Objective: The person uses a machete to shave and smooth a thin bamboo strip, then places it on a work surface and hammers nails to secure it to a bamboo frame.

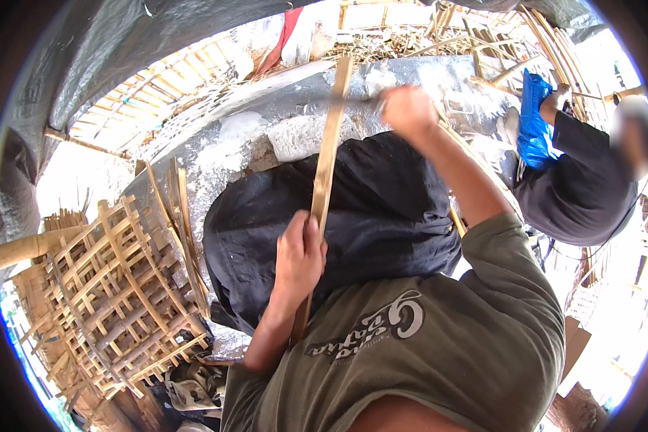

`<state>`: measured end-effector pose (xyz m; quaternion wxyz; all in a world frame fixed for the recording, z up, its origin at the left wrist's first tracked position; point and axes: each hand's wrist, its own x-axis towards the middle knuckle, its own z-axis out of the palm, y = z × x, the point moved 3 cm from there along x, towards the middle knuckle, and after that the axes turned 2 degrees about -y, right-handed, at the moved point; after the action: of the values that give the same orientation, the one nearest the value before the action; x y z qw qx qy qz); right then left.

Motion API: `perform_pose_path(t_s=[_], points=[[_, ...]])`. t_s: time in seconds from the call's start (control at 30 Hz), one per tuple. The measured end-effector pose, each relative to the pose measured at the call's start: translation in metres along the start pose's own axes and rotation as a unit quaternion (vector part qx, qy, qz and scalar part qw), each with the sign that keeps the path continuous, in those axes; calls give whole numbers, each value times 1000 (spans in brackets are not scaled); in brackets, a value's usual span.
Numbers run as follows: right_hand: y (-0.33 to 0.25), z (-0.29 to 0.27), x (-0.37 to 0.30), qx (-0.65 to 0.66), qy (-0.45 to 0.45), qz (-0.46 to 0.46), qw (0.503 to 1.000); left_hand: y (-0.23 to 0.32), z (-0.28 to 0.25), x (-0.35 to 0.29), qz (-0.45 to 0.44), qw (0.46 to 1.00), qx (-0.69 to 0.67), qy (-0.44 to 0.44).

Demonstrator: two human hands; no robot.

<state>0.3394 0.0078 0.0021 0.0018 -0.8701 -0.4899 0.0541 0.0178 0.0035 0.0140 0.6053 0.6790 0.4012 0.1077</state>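
Note:
A long, pale bamboo strip point(326, 162) slants upward from my waist, over the dark cloth on my lap. My left hand point(299, 253) is closed around its lower part. Near the strip's far end, my right hand point(410, 114) grips a knife point(358, 101) by its handle. The blade is smeared by motion and crosses the strip. From this view I cannot tell whether the edge cuts into the wood or passes in front of it. The strip's lowest end is partly hidden by my left hand and wrist.
Woven bamboo lattice panels point(115, 288) are stacked at my left, with loose slats point(182, 209) beside them. Another person point(579, 176) in dark clothes sits at the right by a blue plastic bag point(535, 119). Bamboo scraps point(396, 45) lie along the far side.

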Motion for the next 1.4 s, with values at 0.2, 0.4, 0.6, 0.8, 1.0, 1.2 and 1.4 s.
perform_pose_path(t_s=[0.2, 0.4, 0.6, 0.8, 1.0, 1.2, 1.4], points=[[162, 20, 55, 81, 126, 148, 978, 1, -7, 4, -73, 994, -77, -30], [50, -4, -6, 198, 97, -12, 975, -5, -5, 23, -97, 976, -193, -42], [-34, -10, -43, 51, 31, -147, 987, -3, 13, 18, 89, 989, 77, 90], [-48, -5, -45, 14, -10, -143, 990, -1, 16, 3, 117, 977, 135, 113], [-34, -2, -37, -52, 21, -159, 986, 3, 12, 0, 140, 972, 162, 93], [7, -14, -9, -62, 16, -101, 993, 4, 15, -4, 136, 976, 146, 84], [24, -7, 18, -82, 23, -81, 993, 7, 10, -3, 142, 976, 146, 72]])
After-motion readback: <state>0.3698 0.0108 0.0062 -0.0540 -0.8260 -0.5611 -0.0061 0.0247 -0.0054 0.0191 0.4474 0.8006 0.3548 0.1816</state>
